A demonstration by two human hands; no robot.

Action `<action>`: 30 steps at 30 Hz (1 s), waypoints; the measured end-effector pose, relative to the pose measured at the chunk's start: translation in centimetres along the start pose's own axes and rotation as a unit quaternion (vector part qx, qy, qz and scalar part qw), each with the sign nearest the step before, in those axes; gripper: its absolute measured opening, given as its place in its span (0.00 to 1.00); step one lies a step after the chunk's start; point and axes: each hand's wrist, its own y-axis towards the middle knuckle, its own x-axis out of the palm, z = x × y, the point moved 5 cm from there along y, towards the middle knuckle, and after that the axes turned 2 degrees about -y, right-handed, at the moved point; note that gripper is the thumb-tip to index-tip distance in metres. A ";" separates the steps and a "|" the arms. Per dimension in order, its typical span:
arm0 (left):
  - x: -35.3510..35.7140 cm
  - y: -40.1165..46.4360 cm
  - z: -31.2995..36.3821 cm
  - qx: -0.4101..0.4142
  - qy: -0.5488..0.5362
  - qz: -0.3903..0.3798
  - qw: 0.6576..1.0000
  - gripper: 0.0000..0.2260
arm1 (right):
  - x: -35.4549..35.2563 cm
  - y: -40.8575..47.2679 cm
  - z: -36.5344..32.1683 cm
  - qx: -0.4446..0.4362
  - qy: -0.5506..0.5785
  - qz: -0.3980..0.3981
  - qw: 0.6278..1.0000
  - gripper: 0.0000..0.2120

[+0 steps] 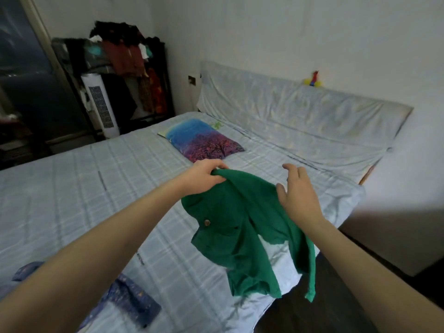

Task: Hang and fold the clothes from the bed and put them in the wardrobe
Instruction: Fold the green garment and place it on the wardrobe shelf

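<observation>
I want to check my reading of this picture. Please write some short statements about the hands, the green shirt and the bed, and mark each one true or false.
1. The left hand grips the green shirt at its top edge. True.
2. The right hand also has a closed grip on the shirt. False: its fingers are spread and relaxed beside the cloth.
3. A colourful pillow lies on the bed. True.
4. The green shirt lies folded flat on the bed. False: it hangs unfolded from the left hand.
5. A dark blue patterned garment lies on the bed near the person. True.
</observation>
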 end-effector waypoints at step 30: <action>-9.6 0.4 -14.9 -0.374 -0.237 0.141 0.885 0.46 | 17.2 19.0 -14.4 0.022 0.387 -0.385 0.838 0.08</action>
